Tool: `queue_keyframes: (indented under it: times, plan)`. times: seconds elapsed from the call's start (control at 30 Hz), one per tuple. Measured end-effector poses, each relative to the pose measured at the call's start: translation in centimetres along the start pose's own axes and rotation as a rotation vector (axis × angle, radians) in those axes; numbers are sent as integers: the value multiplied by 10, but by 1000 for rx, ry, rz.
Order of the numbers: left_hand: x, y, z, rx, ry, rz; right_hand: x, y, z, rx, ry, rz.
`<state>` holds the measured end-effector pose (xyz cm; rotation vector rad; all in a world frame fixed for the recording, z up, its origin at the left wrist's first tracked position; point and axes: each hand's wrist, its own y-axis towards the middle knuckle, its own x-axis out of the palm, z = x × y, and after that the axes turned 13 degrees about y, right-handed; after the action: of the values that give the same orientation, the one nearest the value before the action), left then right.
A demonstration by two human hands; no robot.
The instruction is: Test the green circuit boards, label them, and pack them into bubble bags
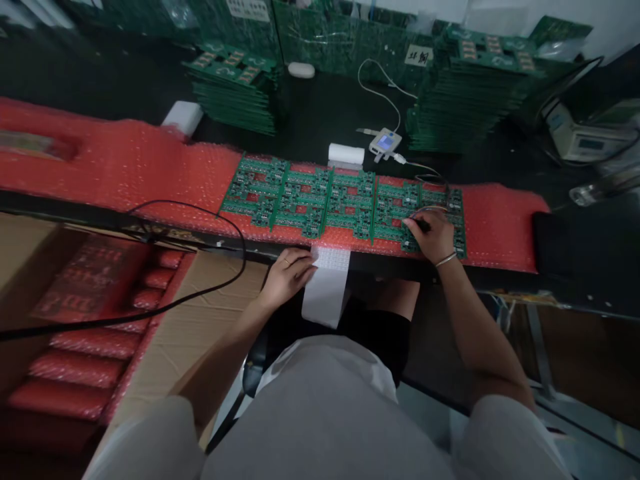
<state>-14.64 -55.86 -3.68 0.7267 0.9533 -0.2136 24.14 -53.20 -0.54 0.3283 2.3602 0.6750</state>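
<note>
1. Your right hand (434, 235) presses fingertips on the rightmost circuit board (419, 212), pinching what looks like a thin dark tool; hard to tell.
2. Your left hand (287, 272), fingers curled, holds the label strip (327, 283) at the bench (310, 120) edge.
3. The boards lie in one row on red bubble wrap (125, 167), unwrapped; which ones carry labels is too small to see.
4. The cardboard box (190, 320) at your left holds red-wrapped bundles (90, 333), apparently packed already.
</note>
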Motion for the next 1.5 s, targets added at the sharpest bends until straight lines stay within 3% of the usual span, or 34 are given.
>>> queue_keyframes:
  times: [0.37,0.5,0.77,1.0,1.13,1.23,1.33,1.5]
  plan:
    - [13,-7,-2,-26,51,90,-6,3,-9,0,25,9]
    - [0,-6,2,-36,-24,43,-9,13,-21,45,91,-15]
    - [-41,13,13,-103,-101,76,13,35,-26,-34,107,-229]
    - [-38,41,18,-136,-163,77,12,35,-26,-43,95,-302]
    - [-34,71,26,-143,-198,66,12,35,-25,-64,84,-349]
    - [-23,111,28,-99,-241,35,15,33,-23,-59,90,-321]
    - [2,166,28,29,-255,-59,20,29,-21,-5,110,-229]
    - [58,248,32,234,-140,-340,23,27,-18,-15,117,-204]
